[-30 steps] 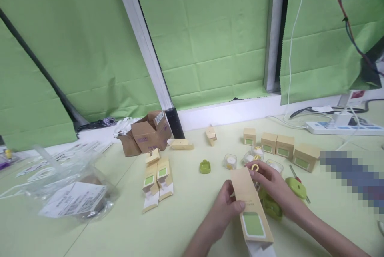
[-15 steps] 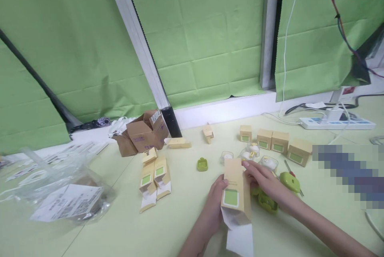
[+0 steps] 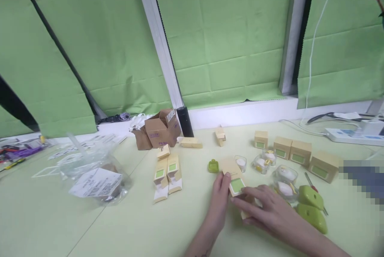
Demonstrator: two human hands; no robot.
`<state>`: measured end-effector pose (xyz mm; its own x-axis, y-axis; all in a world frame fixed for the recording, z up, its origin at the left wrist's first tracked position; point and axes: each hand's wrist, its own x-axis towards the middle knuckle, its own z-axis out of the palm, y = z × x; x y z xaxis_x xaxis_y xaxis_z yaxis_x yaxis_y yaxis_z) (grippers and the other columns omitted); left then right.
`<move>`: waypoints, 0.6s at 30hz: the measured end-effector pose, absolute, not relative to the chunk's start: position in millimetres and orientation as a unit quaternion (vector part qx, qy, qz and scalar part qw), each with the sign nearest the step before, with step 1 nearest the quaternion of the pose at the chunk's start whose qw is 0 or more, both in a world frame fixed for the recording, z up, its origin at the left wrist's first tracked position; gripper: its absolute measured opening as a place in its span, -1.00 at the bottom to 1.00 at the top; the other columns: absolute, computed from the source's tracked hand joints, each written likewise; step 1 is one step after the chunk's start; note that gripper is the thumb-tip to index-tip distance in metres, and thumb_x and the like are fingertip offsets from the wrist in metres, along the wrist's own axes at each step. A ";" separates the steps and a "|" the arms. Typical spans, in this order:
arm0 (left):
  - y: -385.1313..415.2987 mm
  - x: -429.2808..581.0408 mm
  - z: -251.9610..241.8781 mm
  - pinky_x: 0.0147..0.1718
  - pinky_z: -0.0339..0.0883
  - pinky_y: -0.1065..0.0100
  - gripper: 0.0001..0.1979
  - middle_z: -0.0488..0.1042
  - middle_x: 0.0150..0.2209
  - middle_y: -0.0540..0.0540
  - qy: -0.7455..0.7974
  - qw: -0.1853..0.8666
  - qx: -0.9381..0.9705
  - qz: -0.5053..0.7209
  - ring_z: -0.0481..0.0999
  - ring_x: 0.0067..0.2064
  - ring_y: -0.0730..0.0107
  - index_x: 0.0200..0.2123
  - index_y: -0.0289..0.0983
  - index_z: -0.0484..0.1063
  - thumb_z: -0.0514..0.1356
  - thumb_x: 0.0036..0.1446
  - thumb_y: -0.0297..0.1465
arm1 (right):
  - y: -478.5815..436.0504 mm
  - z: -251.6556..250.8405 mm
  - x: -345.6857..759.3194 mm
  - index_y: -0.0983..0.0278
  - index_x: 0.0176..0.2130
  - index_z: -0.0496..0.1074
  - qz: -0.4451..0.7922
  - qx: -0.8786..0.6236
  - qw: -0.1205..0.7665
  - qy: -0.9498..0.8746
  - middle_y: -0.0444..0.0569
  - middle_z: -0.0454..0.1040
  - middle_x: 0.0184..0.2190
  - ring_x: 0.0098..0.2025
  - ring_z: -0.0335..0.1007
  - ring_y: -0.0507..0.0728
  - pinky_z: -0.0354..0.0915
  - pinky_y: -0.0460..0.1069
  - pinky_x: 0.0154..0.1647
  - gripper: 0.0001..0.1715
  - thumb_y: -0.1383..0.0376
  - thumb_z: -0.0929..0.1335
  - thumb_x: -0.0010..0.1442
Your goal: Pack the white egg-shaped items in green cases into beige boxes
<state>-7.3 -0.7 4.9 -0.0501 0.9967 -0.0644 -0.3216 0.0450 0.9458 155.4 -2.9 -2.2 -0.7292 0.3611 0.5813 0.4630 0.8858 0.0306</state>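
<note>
A tan cardboard box (image 3: 232, 169) with a green window panel is tilted up off the table between my hands. My left hand (image 3: 220, 195) is closed round its left side, thumb on the front face. My right hand (image 3: 265, 209) has its fingers on the box's near end, where the flap is mostly hidden behind them. Just beyond the box lie a small green plastic piece (image 3: 213, 165) and a clear cup with white contents (image 3: 241, 163). To the right of my right hand are green plastic shells (image 3: 312, 217) and several clear containers (image 3: 285, 173).
Two opened tan boxes (image 3: 167, 169) lie left of centre, flaps out. Several closed tan boxes (image 3: 300, 152) stand at the back right, near a white power strip (image 3: 351, 136). A brown carton (image 3: 162, 129) and a plastic bag (image 3: 96, 181) are on the left. A screwdriver (image 3: 311, 182) lies right.
My right hand has moved from the box's far right edge down to its near end. The open flap hanging there no longer shows. The camera view has shifted left.
</note>
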 end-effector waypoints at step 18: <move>-3.8 -1.0 2.7 -0.03 0.21 0.20 -0.58 0.42 -0.01 -0.18 0.345 0.628 0.427 0.552 0.38 0.00 0.15 -0.01 -0.26 0.32 0.11 0.11 -0.18 | 6.9 -17.6 158.9 0.10 0.00 0.22 0.090 -0.334 0.419 -0.840 0.06 0.22 -0.10 -0.02 0.25 0.22 0.35 0.09 -0.13 -0.64 0.24 0.30 0.19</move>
<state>-1.0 -3.8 2.7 0.1536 0.9874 0.0377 -0.3982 0.0270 0.9169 158.9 6.9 -17.6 -0.4260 0.6368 0.6427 0.4861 0.7602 -0.4310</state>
